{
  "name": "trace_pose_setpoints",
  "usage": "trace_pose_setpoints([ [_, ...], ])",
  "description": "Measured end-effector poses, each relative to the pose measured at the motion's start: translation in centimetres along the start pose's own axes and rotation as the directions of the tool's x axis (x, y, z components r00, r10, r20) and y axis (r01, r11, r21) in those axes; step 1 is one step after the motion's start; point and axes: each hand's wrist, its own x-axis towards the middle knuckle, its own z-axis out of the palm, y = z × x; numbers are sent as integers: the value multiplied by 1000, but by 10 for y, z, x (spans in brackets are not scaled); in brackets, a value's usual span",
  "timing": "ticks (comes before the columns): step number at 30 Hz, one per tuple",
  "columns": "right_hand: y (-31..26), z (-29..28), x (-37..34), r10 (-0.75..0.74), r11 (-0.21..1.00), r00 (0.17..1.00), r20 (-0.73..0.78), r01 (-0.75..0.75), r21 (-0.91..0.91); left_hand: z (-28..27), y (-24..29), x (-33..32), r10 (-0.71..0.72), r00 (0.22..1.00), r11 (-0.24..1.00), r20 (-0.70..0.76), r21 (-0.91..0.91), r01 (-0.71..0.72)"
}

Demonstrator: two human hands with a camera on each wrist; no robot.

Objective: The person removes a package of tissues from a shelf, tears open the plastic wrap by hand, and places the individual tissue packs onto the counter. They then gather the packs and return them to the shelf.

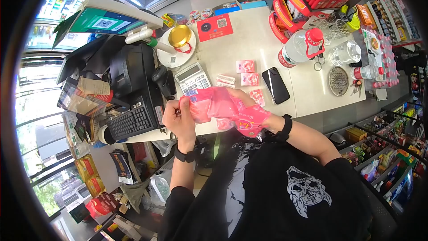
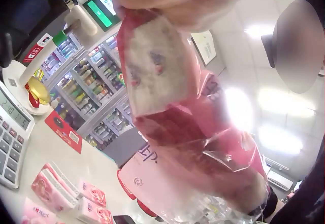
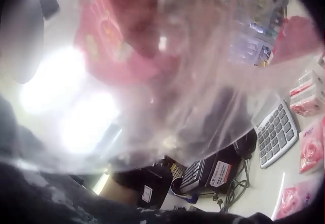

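Note:
A pink, partly see-through plastic bag (image 1: 214, 102) of tissue packs stretches between both hands above the counter's near edge. My left hand (image 1: 178, 118) pinches its left end with thumb and curled fingers. A pale pack (image 2: 160, 66) shows through the film just below that hand in the left wrist view. My right hand (image 1: 244, 97) is at the bag's other end, with film draped around it down to the wrist; its fingers are hidden and I cannot tell what they hold. Small pink-and-white tissue packs (image 1: 245, 66) lie on the counter beyond, some side by side.
A calculator (image 1: 193, 78) and a handheld scanner (image 1: 162, 80) lie left of the packs, near a keyboard (image 1: 129, 122). To the right are a black phone (image 1: 276, 85), a large water bottle (image 1: 301, 47) and a round metal dish (image 1: 338, 81). A gold lucky cat (image 1: 179, 36) stands behind.

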Motion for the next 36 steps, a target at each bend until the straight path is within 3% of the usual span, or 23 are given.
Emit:
trace_pose_setpoints([
  [4,1,3,5,-15,990,999,-30,11,-141,3,3,0,83,993,996,82,-45,-80],
  [6,-2,-4,6,155,982,988,-3,-155,-105,-2,-1,1,33,987,995,159,-102,-16],
  [8,-5,0,4,115,989,992,-49,-119,-93,-4,-8,2,-5,973,977,230,-208,54],
  [9,-12,13,3,-12,995,994,-109,0,-103,-2,-14,3,-16,965,955,262,-282,93],
  [11,-18,18,3,-10,1000,988,-153,10,3,-4,-19,4,-82,938,912,336,-355,207],
  [12,-20,11,4,116,987,985,-125,-100,122,-6,-17,5,-138,916,892,377,-354,280],
  [15,-14,-7,7,253,929,965,-61,-225,295,-7,0,11,-286,842,807,458,-359,470],
  [16,-12,-12,7,213,945,976,-36,-197,262,-7,8,14,-332,813,770,478,-360,526],
  [20,-13,-28,-1,13,1000,995,104,-13,0,-25,-11,19,-211,762,676,612,-472,566],
  [21,-21,-27,-3,21,999,994,110,-16,-45,-26,-13,21,-252,747,631,616,-481,609],
  [24,-44,-25,8,119,969,978,171,-78,-233,-27,-24,17,-105,725,542,680,-572,615],
  [25,-47,-24,13,167,947,967,193,-103,-305,-26,-20,16,-160,714,576,682,-523,628],
  [28,-47,-22,17,236,960,936,259,-183,-213,-24,-21,13,-84,686,620,723,-501,604],
  [32,-39,-28,20,169,956,932,321,-76,-285,-28,-25,8,-24,668,660,743,-490,569],
  [34,-33,-30,19,112,964,941,320,-25,-264,-36,-13,12,-85,624,717,777,-388,580],
  [36,-27,-31,10,90,985,972,216,-54,-165,-41,0,18,-159,613,726,774,-329,603],
])
